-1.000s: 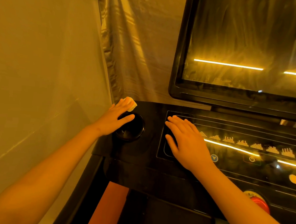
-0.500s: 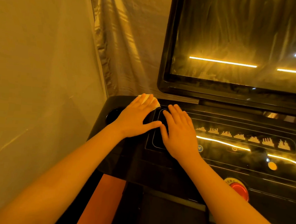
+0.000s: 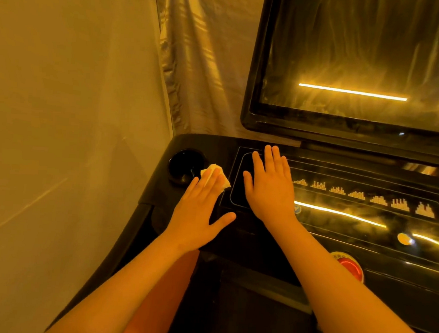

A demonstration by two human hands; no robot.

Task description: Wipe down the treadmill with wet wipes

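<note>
Straight, flat fingers (image 3: 208, 181) of the left hand (image 3: 196, 216) press a folded wet wipe (image 3: 224, 182) onto the black treadmill console (image 3: 214, 145), just beside the round cup holder (image 3: 184, 164) (the wipe's corner reaches its rim). The right hand (image 3: 269, 188) lies flat, fingers extended and holding nothing, on the left end of the control panel (image 3: 365, 215). Above stands the dark screen (image 3: 363, 59); a red stop button (image 3: 350, 266) sits lower right.
</note>
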